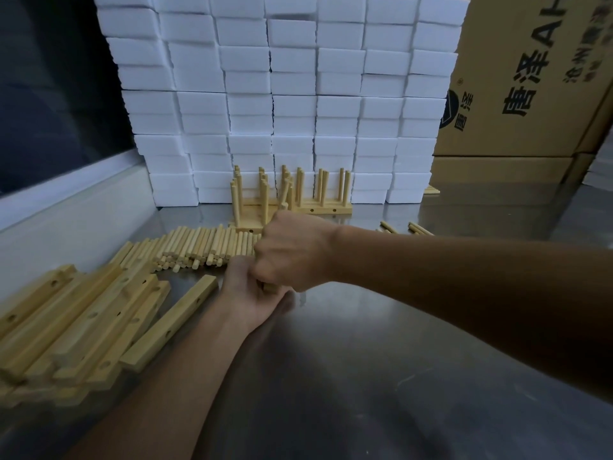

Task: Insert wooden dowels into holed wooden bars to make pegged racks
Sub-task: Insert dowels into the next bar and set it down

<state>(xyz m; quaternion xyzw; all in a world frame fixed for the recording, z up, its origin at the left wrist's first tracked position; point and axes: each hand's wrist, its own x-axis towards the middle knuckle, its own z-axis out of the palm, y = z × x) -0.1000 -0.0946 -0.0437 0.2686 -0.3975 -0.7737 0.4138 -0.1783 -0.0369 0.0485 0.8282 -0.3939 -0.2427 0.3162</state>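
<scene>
Head view: right hand (292,252) fisted over left hand (247,290); both grips curled, held piece mostly hidden.

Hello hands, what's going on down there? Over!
Both hands clenched together on a small wooden piece, mostly hidden. Dowel pile behind, holed bars left. Nothing blocking.

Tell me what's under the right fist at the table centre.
The right hand sits on top of the left hand, and a sliver of pale wood shows between them. Whether that is a bar or a dowel cannot be told; the hands cover it.
</scene>
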